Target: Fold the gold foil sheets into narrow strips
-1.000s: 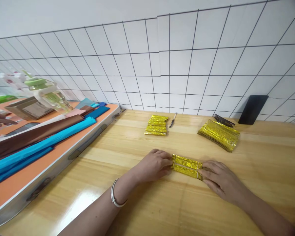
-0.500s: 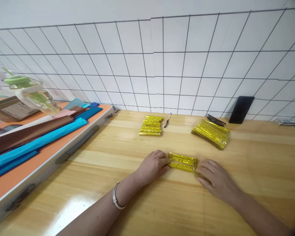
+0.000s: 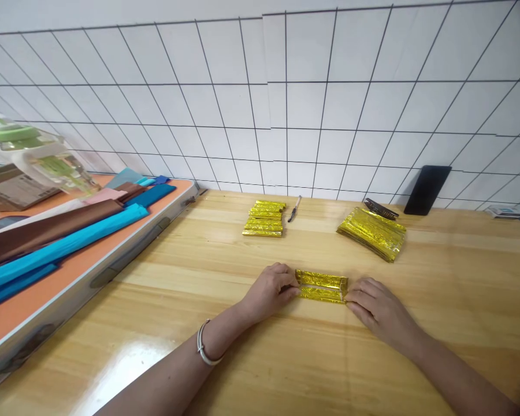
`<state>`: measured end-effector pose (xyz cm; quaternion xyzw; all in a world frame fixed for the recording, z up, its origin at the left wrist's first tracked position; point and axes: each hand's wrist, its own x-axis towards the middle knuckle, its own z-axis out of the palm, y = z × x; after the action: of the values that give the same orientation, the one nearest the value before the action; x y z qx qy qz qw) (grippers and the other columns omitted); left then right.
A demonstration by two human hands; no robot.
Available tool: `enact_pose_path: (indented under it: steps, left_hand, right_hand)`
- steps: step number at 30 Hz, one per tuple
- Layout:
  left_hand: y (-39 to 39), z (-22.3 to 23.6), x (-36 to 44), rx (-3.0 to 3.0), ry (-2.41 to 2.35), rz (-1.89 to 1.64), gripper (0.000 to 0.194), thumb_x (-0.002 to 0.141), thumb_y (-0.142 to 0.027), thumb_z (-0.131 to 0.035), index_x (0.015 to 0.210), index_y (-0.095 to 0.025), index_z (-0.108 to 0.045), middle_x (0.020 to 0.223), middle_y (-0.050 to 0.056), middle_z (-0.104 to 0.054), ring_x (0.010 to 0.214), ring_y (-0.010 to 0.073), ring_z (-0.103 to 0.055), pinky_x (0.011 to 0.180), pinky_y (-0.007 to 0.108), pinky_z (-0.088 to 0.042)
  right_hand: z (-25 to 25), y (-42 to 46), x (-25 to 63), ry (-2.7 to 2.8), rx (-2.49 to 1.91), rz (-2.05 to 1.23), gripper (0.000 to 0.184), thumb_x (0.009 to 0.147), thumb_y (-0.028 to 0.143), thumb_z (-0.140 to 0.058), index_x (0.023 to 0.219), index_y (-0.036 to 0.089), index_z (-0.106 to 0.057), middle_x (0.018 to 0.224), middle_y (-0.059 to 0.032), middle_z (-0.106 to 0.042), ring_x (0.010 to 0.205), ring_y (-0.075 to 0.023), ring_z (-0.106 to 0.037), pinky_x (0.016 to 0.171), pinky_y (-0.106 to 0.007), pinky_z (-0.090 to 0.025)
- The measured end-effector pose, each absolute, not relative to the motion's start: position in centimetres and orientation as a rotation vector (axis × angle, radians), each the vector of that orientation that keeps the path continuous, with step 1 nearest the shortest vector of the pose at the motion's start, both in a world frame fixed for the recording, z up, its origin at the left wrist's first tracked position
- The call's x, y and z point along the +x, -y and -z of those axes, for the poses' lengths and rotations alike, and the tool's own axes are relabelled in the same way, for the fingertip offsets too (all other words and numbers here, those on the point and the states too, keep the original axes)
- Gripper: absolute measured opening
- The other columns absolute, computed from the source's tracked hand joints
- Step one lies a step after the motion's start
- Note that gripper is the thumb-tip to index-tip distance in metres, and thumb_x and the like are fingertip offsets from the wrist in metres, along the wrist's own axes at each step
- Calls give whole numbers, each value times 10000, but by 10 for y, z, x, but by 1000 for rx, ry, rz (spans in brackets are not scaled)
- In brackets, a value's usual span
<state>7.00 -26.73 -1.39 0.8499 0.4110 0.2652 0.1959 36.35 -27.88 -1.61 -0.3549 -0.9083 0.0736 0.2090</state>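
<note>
A shiny gold foil sheet (image 3: pixel 323 281) lies low over the wooden table, with its long edges folded inward and a thin pale gap between the folds. My left hand (image 3: pixel 274 292) pinches its left end, fingers closed. At the right end, the closed fingertips of my right hand (image 3: pixel 375 303) grip the lower corner of the same sheet. Beyond it, to the left, lie several narrow folded gold foil strips (image 3: pixel 263 218). A fanned stack of flat gold foil sheets (image 3: pixel 372 233) rests further back on the right.
A pen (image 3: pixel 294 209) and a black stapler-like object (image 3: pixel 381 209) lie near the tiled wall. A black phone (image 3: pixel 427 190) leans there. At left, an orange-topped raised surface (image 3: pixel 69 263) holds rolled coloured paper (image 3: pixel 65 248), a cardboard box (image 3: pixel 17 188) and a green-lidded bottle (image 3: pixel 47 156).
The gap between the foil's folds looks wider and more even. My right fingers have closed in on its lower right corner. The view has shifted slightly.
</note>
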Motion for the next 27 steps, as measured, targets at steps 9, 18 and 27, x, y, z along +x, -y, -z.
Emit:
enact_pose_path:
  steps: [9, 18, 27]
  left_hand:
    - [276, 8, 75, 2667, -1109, -559, 171, 884, -167, -454, 935, -203, -614, 912, 50, -590, 882, 169, -526, 794, 301, -405]
    - [276, -4, 70, 2805, -961, -422, 207, 921, -218, -399, 947, -178, -600, 896, 66, -594, 866, 170, -529, 801, 309, -403]
    - [282, -14, 74, 3002, -973, -253, 180, 923, -160, -361, 953, -160, -538, 846, 77, -577, 843, 198, -506, 754, 325, -419]
  right_hand:
    - [15, 278, 361, 2471, -1038, -239, 114, 870, 201, -485, 913, 205, -591, 886, -63, -615, 859, -199, -541, 742, -362, -461]
    - [16, 278, 363, 2510, -955, -133, 160, 867, 229, -511, 970, 227, -634, 880, -61, -625, 850, -186, -555, 724, -334, -473]
    - [17, 276, 363, 2501, -935, -91, 139, 862, 223, -522, 943, 217, -636, 867, -59, -630, 850, -185, -563, 725, -334, -478]
